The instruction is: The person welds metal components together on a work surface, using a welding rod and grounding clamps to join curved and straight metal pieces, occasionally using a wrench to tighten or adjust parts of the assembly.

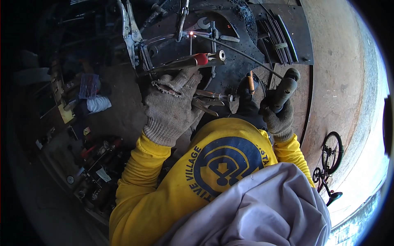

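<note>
1. Clock set on mid-view, 12 at top. Left hand (169, 105) at 10, right hand (280, 119) at 3, both in grey knit gloves; yellow sleeves (137, 164) behind.
2. Right fingers wrapped round a holder (284, 91), closed on it. From its head a thin rod (246, 54) slants toward 10.
3. Rod's far end meets a bright glow (191, 33) at 12, on a curved bar (160, 38). Exact contact lost in the glare.
4. Left glove torn across the knuckles. Fingers bent, tips partly hidden; cannot tell whether they grip. A red-marked tool (201, 60) lies just off them, toward 1.
5. Pliers (208, 95) just beside left hand, at its 3, handles apart.
6. Locking pliers (130, 35) stand at 11, by the bar's left end. A clamp (180, 22) at 12, near the glow; a spanner (202, 23) just beyond.
7. Dark tabletop (234, 69) under the work, from 12 toward 1. Banded rods (280, 46) between 1 and 2; copper-coloured piece (251, 83) at 2.
8. Farther out: bicycle (327, 164) between 3 and 4, white bundle (99, 104) between 9 and 10. Grey cloth (266, 205) at 5, over the shirt.
</note>
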### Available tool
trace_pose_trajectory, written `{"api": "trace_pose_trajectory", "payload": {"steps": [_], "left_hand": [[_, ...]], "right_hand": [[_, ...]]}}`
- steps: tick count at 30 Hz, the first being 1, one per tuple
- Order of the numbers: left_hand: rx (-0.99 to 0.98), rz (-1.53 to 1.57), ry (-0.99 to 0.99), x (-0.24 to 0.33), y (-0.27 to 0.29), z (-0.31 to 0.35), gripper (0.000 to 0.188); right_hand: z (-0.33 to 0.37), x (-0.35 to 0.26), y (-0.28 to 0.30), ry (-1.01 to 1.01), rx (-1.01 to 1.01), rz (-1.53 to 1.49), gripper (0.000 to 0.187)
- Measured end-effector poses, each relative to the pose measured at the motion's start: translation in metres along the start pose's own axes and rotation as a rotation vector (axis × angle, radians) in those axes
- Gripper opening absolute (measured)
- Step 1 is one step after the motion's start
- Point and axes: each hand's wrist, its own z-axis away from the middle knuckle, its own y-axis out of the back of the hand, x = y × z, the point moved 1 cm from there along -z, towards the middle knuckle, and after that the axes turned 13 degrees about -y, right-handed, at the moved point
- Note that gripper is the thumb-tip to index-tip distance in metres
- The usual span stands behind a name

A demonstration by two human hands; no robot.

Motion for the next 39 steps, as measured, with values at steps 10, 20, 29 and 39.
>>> {"api": "trace_pose_trajectory", "payload": {"steps": [10,20,29,39], "left_hand": [[-0.016,0.008,0.033,0.002,0.001,0.000,0.066],[0.020,0.001,0.011,0.002,-0.003,0.004,0.064],[0.171,-0.121,-0.033,0.002,-0.012,0.007,0.046],[0.267,-0.073,-0.129,-0.001,-0.008,0.009,0.036]], "right_hand": [[0.001,-0.002,-0.004,0.025,-0.008,-0.026,0.047],[-0.001,-0.001,-0.004,0.020,-0.025,-0.006,0.047],[-0.003,0.009,-0.004,0.143,0.077,0.128,0.043],[-0.001,0.008,-0.006,0.161,0.078,0.129,0.041]]}}
